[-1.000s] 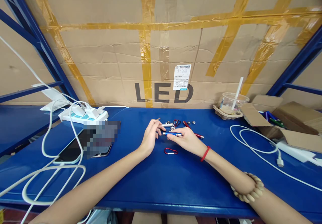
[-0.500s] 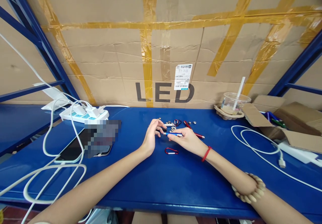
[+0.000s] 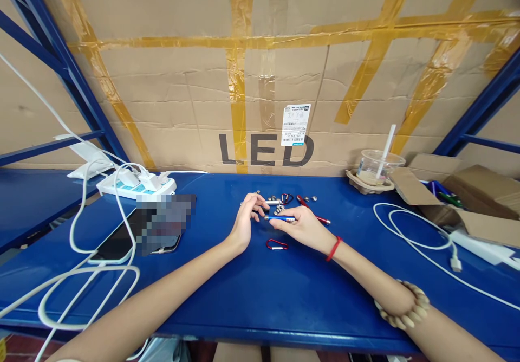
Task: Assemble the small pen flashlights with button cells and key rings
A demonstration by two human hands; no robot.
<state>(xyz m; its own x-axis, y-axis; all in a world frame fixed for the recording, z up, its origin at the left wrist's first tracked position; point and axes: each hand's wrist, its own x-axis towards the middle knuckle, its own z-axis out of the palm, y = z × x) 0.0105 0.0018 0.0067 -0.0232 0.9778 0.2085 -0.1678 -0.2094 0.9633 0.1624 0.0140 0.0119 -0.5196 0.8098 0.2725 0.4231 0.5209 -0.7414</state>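
Note:
Between thumb and fingers, my right hand (image 3: pixel 303 225) grips a small blue mini flashlight (image 3: pixel 280 218), a pen-like metal tube held level with its silver end toward the left. My left hand (image 3: pixel 245 222) is just left of that end, fingers apart and gently curled, apparently with nothing in it. Behind the hands lie a silver tube (image 3: pixel 274 202), a dark red carabiner (image 3: pixel 287 198) and several small round silver pieces like button cells (image 3: pixel 314 198). A red tube (image 3: pixel 301 200) is partly covered by my right hand. Nearer to me lies a red carabiner (image 3: pixel 277 245).
Phones (image 3: pixel 117 237) and a white power strip (image 3: pixel 136 187) with looping cables are at the left of the blue table (image 3: pixel 252 302). To the right are a drink cup (image 3: pixel 371 168), a white cable (image 3: pixel 418 243) and an open carton (image 3: pixel 487 226). A large cardboard box (image 3: pixel 182 96) stands behind.
The blue mini flashlight has shifted very slightly to the right, and my right thumb has moved a little along it. My left hand is almost still.

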